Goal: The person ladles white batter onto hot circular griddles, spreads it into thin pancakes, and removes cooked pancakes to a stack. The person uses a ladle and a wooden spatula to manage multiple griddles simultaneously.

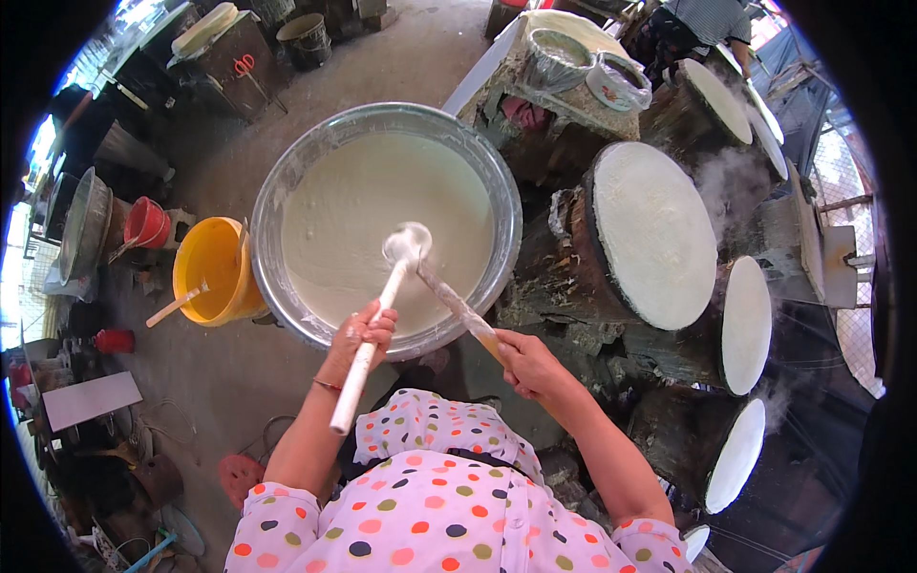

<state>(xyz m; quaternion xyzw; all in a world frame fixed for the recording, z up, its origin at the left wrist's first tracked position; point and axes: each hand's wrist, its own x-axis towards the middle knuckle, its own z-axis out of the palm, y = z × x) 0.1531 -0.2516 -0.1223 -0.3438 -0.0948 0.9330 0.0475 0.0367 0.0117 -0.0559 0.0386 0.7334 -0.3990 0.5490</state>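
Before me stands a wide metal basin (501,193) of pale, creamy batter (344,193). My left hand (364,335) grips the white tubular handle of a ladle (407,243), whose round bowl hangs over the batter. In my right hand (534,364) is a flat wooden stick (458,308) coated with batter towards its far end. The stick's tip meets the ladle near the joint of bowl and handle. Whether the ladle's bowl holds any batter is hard to tell.
Round griddles bearing white sheets (655,236) line my right, and steam rises there. A yellow bucket (215,272) with a wooden-handled tool stands left of the basin, near a red bucket (147,222). Plastic-lined pots (559,61) sit on a ledge ahead. Another person (688,36) bends at far right.
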